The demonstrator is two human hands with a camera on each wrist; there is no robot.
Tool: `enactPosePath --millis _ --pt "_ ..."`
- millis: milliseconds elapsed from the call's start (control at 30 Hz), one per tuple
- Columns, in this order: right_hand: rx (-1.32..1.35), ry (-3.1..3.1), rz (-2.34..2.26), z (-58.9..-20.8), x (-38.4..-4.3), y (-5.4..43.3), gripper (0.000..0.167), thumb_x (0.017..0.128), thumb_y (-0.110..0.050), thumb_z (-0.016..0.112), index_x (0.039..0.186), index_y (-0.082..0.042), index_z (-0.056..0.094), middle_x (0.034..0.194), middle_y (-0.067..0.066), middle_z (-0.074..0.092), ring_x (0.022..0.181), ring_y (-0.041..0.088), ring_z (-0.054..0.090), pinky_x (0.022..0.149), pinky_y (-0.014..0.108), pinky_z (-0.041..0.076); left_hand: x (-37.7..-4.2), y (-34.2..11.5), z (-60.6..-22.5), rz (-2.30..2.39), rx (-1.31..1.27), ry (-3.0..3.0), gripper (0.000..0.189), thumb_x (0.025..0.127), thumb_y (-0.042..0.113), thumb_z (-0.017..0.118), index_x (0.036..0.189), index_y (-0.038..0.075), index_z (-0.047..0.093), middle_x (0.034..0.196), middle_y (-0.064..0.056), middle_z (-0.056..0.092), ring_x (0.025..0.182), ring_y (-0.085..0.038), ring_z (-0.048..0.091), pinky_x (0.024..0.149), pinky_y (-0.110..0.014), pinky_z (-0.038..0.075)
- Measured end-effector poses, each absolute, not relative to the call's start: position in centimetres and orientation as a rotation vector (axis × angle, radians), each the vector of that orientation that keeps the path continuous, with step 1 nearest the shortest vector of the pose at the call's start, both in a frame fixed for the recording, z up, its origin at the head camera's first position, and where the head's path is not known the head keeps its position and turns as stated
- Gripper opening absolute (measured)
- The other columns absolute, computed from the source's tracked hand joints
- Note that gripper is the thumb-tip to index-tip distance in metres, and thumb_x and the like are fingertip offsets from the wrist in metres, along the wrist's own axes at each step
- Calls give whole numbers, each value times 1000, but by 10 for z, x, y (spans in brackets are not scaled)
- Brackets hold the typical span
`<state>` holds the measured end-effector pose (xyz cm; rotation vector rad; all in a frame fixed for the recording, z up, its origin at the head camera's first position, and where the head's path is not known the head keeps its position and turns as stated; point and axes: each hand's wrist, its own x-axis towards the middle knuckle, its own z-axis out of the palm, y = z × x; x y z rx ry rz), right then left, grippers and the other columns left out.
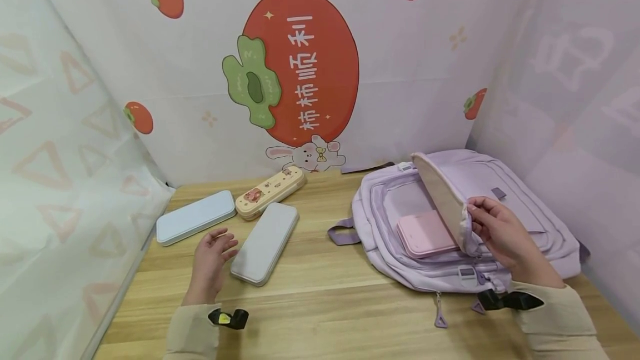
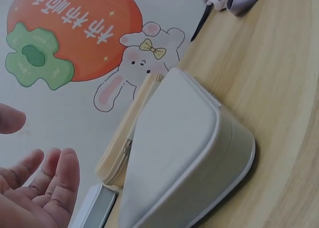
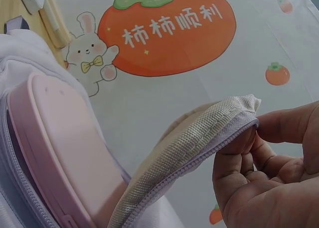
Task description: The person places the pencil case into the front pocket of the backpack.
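On the right of the table lies a lilac backpack (image 1: pixel 395 199) with its front pocket unzipped. My right hand (image 1: pixel 502 232) pinches the edge of the pocket flap (image 3: pixel 184 153) between thumb and fingers and holds it raised. Inside the pocket sits a pink pencil case (image 1: pixel 425 232), partly covered by the flap. My left hand (image 1: pixel 209 263) hovers with relaxed fingers and holds nothing. Just right of it is a light grey pencil case (image 1: pixel 266 243), which fills much of the left wrist view. A light blue pencil case (image 1: pixel 195 216) lies beyond the left hand.
A cream pencil case (image 1: pixel 272 190) with printed pictures lies behind the grey one. A purple strap (image 1: pixel 344 232) sticks out from the backpack's left side, and a zipper pull (image 1: pixel 440 315) hangs at its front. Printed cloth (image 1: pixel 400 99) stands behind and at both sides of the table.
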<state>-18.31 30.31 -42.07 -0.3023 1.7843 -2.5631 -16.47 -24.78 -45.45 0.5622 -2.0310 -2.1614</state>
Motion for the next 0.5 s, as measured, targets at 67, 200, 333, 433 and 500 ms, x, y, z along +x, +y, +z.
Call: enactPosePath --millis 67,200,333,433,500 --pt "-296 1784 -2565 -421 -183 303 32 108 7 40 102 -10 67 90 -1 60 77 6 58 67 16 50 -163 -250 -456 -2135 581 -2049 27 108 10 50 132 0 45 105 1 57 90 -8 63 82 -25 55" --pt "-297 1800 -2564 -421 -183 305 32 108 6 40 103 -10 67 90 -1 59 78 6 57 66 17 49 -161 -254 -462 -2069 616 -2106 32 108 12 52 135 -3 44 110 -3 56 91 -8 61 81 -24 55" --pt "-313 1795 -2571 -422 -183 306 32 108 7 39 103 -9 66 90 0 59 78 7 57 66 18 49 -159 -257 -467 -1997 657 -2155 36 107 12 54 136 -6 43 105 -2 54 92 -10 57 78 -23 54" --pt "-318 1774 -2588 -422 -183 306 31 108 7 39 103 -8 66 90 0 60 78 7 58 66 18 49 -158 -258 -472 -1938 693 -2242 39 106 13 56 137 -6 43 105 -2 51 90 -11 51 75 -23 50" --pt "-320 1754 -2605 -423 -183 307 30 108 7 40 103 -8 66 91 1 60 78 8 59 67 18 50 -159 -258 -476 -1898 705 -2315 42 105 14 57 138 -6 42 107 -4 52 88 -12 50 72 -23 46"
